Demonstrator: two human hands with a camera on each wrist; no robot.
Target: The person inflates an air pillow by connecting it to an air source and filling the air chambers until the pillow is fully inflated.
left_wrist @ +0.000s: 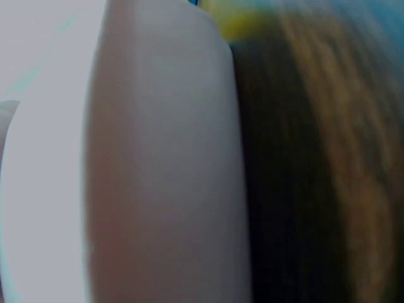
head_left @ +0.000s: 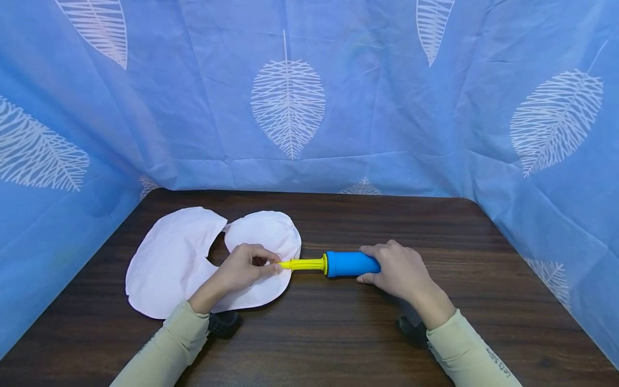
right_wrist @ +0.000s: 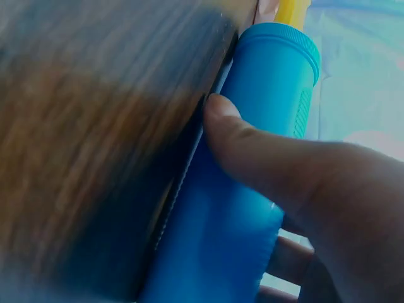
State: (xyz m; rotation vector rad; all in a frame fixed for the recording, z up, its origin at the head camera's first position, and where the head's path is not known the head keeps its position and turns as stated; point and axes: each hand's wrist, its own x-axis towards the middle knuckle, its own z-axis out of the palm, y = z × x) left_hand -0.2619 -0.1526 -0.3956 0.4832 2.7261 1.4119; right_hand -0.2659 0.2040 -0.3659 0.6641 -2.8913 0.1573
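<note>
A white U-shaped inflatable neck pillow (head_left: 166, 260) lies flat and slack on the table's left half. Over its right lobe, my left hand (head_left: 242, 269) pinches the yellow nozzle end of a blue hand pump (head_left: 352, 264) between thumb and index finger; the very tip is hidden there. On the right, my right hand (head_left: 398, 269) grips the pump's blue barrel, with the thumb along one side in the right wrist view and fingers curled beneath. The pump lies sideways, its yellow end toward the pillow. The left wrist view is blurred, mostly pale surfaces.
The dark wood-grain table (head_left: 314, 344) has a rounded far edge. Blue cloth (head_left: 362, 107) printed with white leaves hangs behind it and along both sides. Both wrists wear dark straps with black camera parts.
</note>
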